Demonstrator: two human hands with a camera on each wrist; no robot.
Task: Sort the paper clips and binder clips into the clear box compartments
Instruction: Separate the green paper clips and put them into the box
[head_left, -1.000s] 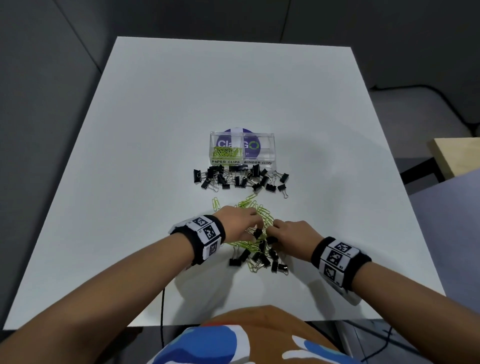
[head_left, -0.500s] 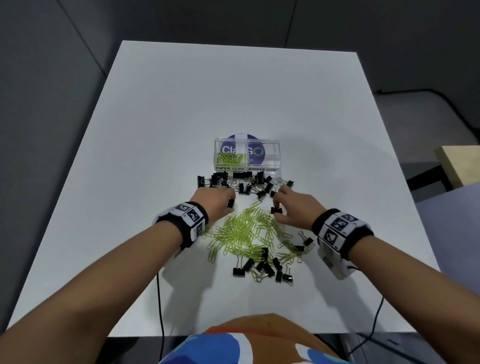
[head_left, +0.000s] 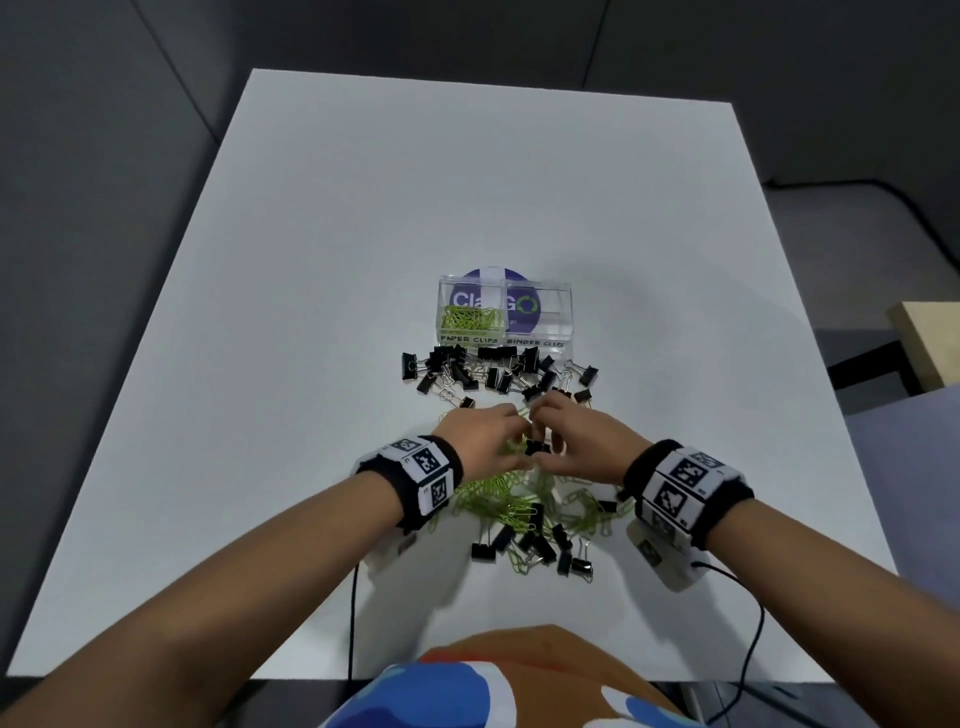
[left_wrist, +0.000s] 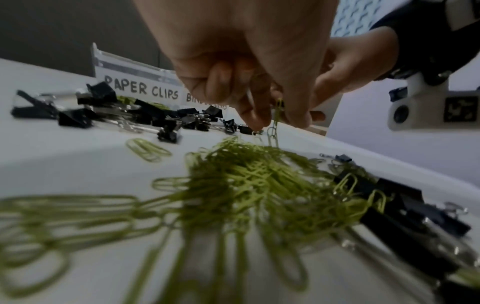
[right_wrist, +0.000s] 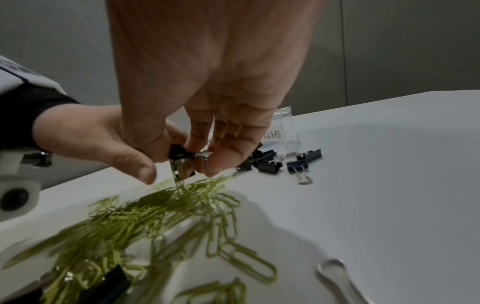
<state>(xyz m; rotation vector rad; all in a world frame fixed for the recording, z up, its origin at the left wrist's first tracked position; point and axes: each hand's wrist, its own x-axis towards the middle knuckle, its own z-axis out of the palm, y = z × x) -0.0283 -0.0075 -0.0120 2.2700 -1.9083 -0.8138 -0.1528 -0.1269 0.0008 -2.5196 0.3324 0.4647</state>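
Observation:
The clear box (head_left: 561, 312) stands mid-table; its left compartment, labelled PAPER CLIPS, holds green paper clips (head_left: 470, 318). A row of black binder clips (head_left: 493, 370) lies just in front of it. Nearer me, a pile of green paper clips (head_left: 498, 501) is mixed with more binder clips (head_left: 543, 545). Both hands meet above this pile. My right hand (right_wrist: 182, 162) pinches one black binder clip (right_wrist: 179, 154) by thumb and fingers. My left hand (left_wrist: 262, 121) pinches green paper clips (left_wrist: 276, 123) that dangle from that clip.
The white table (head_left: 311, 312) stretches wide on both sides and behind the box. Thin black cables (head_left: 353, 623) run from my wrists over the near edge. A wooden surface (head_left: 930, 343) stands off the table to the right.
Both hands pulled back from the binder clip row toward me. They now meet over the green pile, and a binder clip tangled with paper clips is lifted between them.

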